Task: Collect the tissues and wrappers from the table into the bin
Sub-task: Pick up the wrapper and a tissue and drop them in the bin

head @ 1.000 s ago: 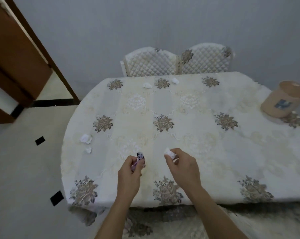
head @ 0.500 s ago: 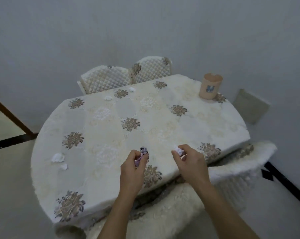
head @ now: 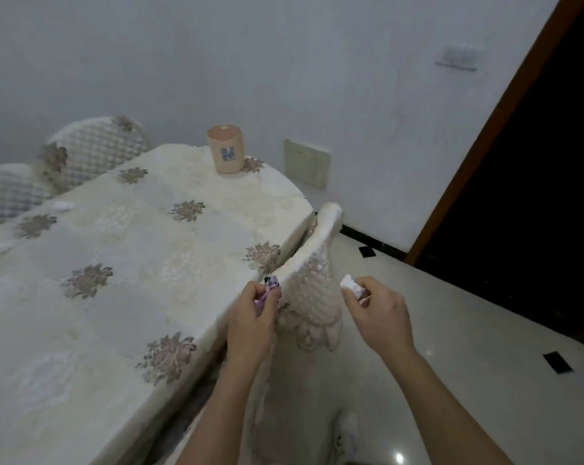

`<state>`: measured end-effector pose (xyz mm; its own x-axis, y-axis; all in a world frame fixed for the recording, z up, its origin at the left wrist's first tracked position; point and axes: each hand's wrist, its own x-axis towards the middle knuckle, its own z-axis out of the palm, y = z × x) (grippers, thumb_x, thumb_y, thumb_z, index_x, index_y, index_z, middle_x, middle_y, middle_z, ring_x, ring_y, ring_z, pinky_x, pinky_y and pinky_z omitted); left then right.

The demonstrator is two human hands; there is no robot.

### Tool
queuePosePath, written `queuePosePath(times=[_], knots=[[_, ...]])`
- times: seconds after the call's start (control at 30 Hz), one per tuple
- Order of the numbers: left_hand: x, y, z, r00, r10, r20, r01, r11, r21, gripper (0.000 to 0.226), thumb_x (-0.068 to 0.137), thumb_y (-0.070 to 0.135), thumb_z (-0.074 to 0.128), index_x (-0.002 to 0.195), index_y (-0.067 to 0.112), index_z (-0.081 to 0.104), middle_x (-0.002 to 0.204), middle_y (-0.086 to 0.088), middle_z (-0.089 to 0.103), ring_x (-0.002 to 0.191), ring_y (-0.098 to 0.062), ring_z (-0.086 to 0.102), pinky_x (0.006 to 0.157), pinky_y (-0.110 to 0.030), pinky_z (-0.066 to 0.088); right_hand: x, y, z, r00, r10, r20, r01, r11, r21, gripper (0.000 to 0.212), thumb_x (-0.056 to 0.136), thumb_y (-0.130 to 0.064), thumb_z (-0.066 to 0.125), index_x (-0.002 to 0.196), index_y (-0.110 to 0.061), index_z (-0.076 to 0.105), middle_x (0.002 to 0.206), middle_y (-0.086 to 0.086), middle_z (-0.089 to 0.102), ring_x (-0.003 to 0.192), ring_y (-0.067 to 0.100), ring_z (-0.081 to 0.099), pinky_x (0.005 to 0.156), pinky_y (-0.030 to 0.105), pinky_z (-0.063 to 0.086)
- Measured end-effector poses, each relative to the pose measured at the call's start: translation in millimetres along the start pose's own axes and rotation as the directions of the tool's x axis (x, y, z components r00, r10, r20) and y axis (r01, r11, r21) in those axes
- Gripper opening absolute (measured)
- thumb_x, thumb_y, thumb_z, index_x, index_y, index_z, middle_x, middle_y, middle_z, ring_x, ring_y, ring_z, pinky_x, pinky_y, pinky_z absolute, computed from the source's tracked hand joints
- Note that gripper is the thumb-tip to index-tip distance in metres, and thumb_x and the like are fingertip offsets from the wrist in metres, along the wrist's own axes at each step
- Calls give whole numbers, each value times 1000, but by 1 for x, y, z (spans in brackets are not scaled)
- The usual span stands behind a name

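Bin [head: 225,149] nearer; tissue [head: 351,286] in right hand [head: 381,317]

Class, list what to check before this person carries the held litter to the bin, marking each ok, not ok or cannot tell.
1. Left grip: the left hand holds the purple wrapper: ok.
2. Right grip: the right hand pinches the crumpled white tissue: ok.
3. Target: the peach round plastic bin stands upright on the cloth-covered table: ok.
4. Bin space: cannot tell.
5. Route: not ok, the cream-covered chair stands against the table edge.
6. Leftovers: not ok, white scraps lie at the table's far left.
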<state>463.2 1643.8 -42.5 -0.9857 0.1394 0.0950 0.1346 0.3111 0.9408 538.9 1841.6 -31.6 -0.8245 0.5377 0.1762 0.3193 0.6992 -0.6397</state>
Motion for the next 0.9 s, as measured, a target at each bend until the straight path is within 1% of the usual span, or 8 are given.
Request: queuePosePath(times=[0.13, 0.27, 0.33, 0.5, 0.7, 0.73, 0.83, 0.9], knots=[[12, 15, 44, 993, 40, 108, -38, 999, -21, 28, 95, 27, 61, 73, 16, 47, 57, 8, 47, 53, -5, 41, 53, -22, 33, 2, 35, -29, 990, 100, -101, -100, 995, 6, 40, 96, -52, 50, 67, -24, 53, 57, -6, 54, 54, 11, 52, 47, 33, 41], [22, 26, 86, 983, 72, 171, -71, 997, -11, 31, 94, 27, 62, 69, 21, 45, 60, 5, 49, 60, -11, 50, 58, -27, 41, 12, 70, -49, 978, 153, -141, -157, 987, -20, 42, 96, -53, 48, 64, -25, 47, 54, -5, 49, 51, 12, 49, 45, 32, 36], [29, 34, 106, 974, 82, 211, -81, 997, -10, 32, 94, 26, 62, 68, 23, 44, 59, 7, 48, 59, -11, 51, 58, -31, 42, 22, 83, -55, 970, 184, -159, -189, 982, -15, 43, 96, -53, 48, 63, -24, 46, 54, -5, 49, 52, 13, 50, 46, 34, 39], [58, 51, 162, 960, 99, 264, -107, 994, 16, 28, 95, 27, 61, 69, 27, 49, 61, 16, 59, 59, 1, 54, 55, -16, 39, 63, 121, -65, 964, 201, -173, -209, 977, -30, 37, 96, -53, 49, 70, -26, 54, 59, -6, 55, 57, 10, 55, 49, 35, 46], [120, 75, 252, 961, 36, 273, -51, 997, 51, 19, 95, 26, 61, 78, 17, 58, 71, 8, 68, 63, 5, 60, 57, -10, 40, 154, 186, -79, 963, 236, -126, -240, 971, -14, 20, 93, -46, 57, 92, -27, 63, 72, -10, 60, 64, 9, 58, 55, 35, 55], [132, 79, 268, 964, 17, 264, -30, 998, 47, 19, 94, 27, 61, 79, 18, 58, 72, 8, 69, 65, 5, 62, 59, -13, 44, 172, 198, -84, 964, 242, -113, -245, 970, -9, 20, 93, -46, 57, 94, -27, 64, 74, -10, 61, 65, 8, 58, 55, 33, 54], [164, 97, 314, 973, -26, 231, 14, 999, 53, 21, 94, 33, 60, 77, 20, 56, 73, 5, 70, 62, -7, 61, 61, -38, 52, 226, 228, -103, 970, 230, -80, -232, 973, -10, 20, 93, -44, 58, 101, -26, 63, 78, -9, 62, 68, 7, 59, 58, 31, 56], [182, 111, 341, 981, -17, 193, 3, 997, 74, 21, 94, 31, 60, 78, 18, 56, 73, 5, 70, 59, -5, 58, 62, -40, 53, 261, 243, -116, 975, 212, -64, -213, 977, -4, 20, 93, -43, 58, 103, -26, 63, 80, -8, 62, 69, 7, 59, 58, 30, 55]])
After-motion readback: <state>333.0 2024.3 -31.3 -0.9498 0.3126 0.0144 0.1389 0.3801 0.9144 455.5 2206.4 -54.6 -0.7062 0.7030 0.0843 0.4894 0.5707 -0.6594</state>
